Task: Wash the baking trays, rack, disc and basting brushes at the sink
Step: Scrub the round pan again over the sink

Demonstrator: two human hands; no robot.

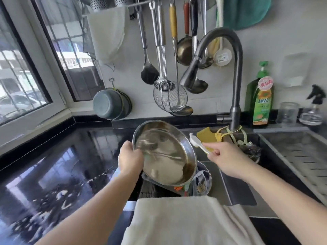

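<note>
Steel round baking tray, tilted, gripped at its rim by the left hand; right hand pinches a white brush.

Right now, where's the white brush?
In the head view, right of centre: the right hand pinches the white brush, its head against the tilted round tray's rim, above the sink.

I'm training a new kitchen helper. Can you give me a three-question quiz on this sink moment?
1. True or false: the left hand grips the round steel tray tilted over the sink.
2. What does the right hand hold?
A. white brush
B. yellow sponge
C. green soap bottle
3. What lies folded over the sink's front edge?

Key: 1 true; 2 A; 3 a white towel.
</note>
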